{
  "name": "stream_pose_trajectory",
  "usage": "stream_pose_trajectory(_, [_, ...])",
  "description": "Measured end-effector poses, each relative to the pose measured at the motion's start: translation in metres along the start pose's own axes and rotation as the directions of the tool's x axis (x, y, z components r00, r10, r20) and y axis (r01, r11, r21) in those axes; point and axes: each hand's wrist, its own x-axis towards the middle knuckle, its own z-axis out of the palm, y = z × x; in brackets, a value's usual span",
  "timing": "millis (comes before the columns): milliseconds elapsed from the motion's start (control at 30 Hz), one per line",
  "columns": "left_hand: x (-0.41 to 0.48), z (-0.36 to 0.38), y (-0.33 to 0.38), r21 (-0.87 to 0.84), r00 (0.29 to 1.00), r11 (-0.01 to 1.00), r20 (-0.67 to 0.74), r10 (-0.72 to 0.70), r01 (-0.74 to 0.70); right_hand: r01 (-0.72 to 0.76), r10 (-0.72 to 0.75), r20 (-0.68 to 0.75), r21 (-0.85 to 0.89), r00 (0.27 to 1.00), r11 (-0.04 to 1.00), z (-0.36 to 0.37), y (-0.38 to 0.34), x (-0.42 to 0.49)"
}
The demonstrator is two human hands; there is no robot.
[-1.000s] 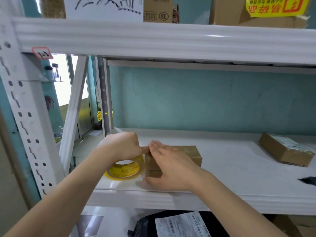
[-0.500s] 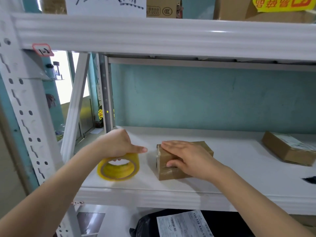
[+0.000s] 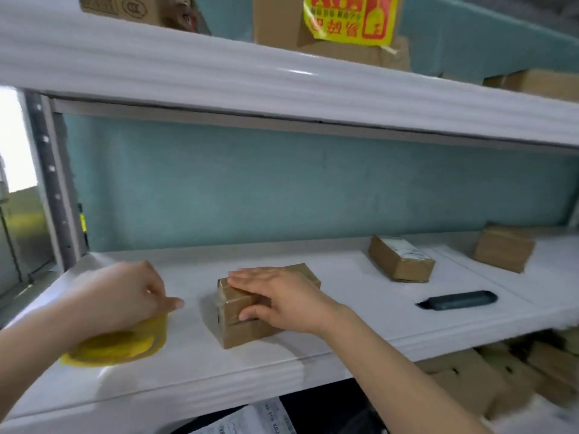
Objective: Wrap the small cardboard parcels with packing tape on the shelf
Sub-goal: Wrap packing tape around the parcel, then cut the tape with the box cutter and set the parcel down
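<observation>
Head view: the fingers (image 3: 250, 275) of the right hand (image 3: 282, 296) lie straight and close together, flat on the top of a small cardboard parcel (image 3: 247, 332), with the thumb laid down against its near side. The parcel sits on the white shelf (image 3: 344, 296) directly under these fingers, and glossy tape shows across its left end, just beyond the fingertips.

To the left of those fingers, apart from the parcel, the left hand (image 3: 125, 296) is curled over the top of a yellow roll of packing tape (image 3: 116, 347). One fingertip sticks out towards the parcel without touching it. The roll is blurred, so I cannot tell whether it rests on the shelf or is held just above it.

Well to the right of the right fingers, a dark pen-shaped tool (image 3: 460, 299) lies on the shelf. Behind it is a second parcel (image 3: 401, 260) with a white label on top, and further right stands a third box (image 3: 504, 252).

Behind the fingers rises a teal wall (image 3: 313, 189). Above them runs the upper shelf (image 3: 282, 89), which carries cartons, one with a yellow sticker (image 3: 347, 20). Below the fingers, under the shelf, are a black bag (image 3: 329, 411) and, to the right, a heap of cardboard boxes (image 3: 501, 380).
</observation>
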Motion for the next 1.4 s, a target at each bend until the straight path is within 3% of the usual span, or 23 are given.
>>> stream_pose_trajectory(133, [0.010,0.007,-0.007,-0.021,0.996,0.996,-0.003,0.084,-0.084,-0.043,0.043,-0.003,0.069,0.999,0.997,-0.006,0.000,-0.005])
stream_pose_trajectory(233, [0.006,0.004,-0.007,-0.088,0.997,0.993,0.005,0.081,-0.081,-0.154,0.199,-0.086,0.373,0.976,0.915,-0.022,0.005,-0.010])
stream_pose_trajectory(333, [0.001,0.002,-0.006,-0.138,0.997,0.988,-0.011,0.072,-0.072,-0.240,0.429,-0.280,0.519,0.859,0.820,-0.049,0.054,-0.030])
stream_pose_trajectory(400, [0.002,0.001,-0.012,-0.166,0.999,0.985,-0.018,0.046,-0.048,-0.456,0.566,-0.333,0.355,0.755,0.816,-0.070,0.109,-0.061])
stream_pose_trajectory(467, [0.003,0.002,-0.020,-0.194,0.999,0.980,-0.026,0.030,-0.034,-0.707,0.687,-0.186,-0.075,0.702,0.703,-0.089,0.154,-0.103])
stream_pose_trajectory(533, [0.002,0.000,-0.020,-0.231,1.000,0.973,-0.012,0.023,-0.025,-0.729,0.812,0.052,-0.409,0.581,0.548,-0.101,0.180,-0.140])
stream_pose_trajectory(600, [0.001,0.000,-0.019,-0.232,1.000,0.973,0.000,0.013,-0.012,-0.703,0.886,0.190,-0.547,0.423,0.454,-0.104,0.193,-0.169])
stream_pose_trajectory(667, [0.001,-0.001,-0.019,-0.216,0.999,0.976,0.031,0.018,-0.011,-0.669,0.912,0.221,-0.623,0.347,0.405,-0.102,0.203,-0.186])
stream_pose_trajectory(833, [-0.001,-0.007,-0.012,-0.218,0.996,0.974,0.053,0.078,-0.065,-0.661,0.899,0.121,-0.638,0.422,0.396,-0.094,0.212,-0.191])
stream_pose_trajectory(1000, [0.001,-0.008,-0.008,-0.204,0.996,0.978,0.061,0.065,-0.051,-0.658,0.876,0.144,-0.607,0.460,0.445,-0.089,0.196,-0.178])
stream_pose_trajectory(1400, [-0.001,-0.009,0.002,-0.177,0.998,0.984,0.060,-0.018,0.028,-0.521,0.607,0.099,-0.416,0.789,0.745,-0.090,0.083,-0.083])
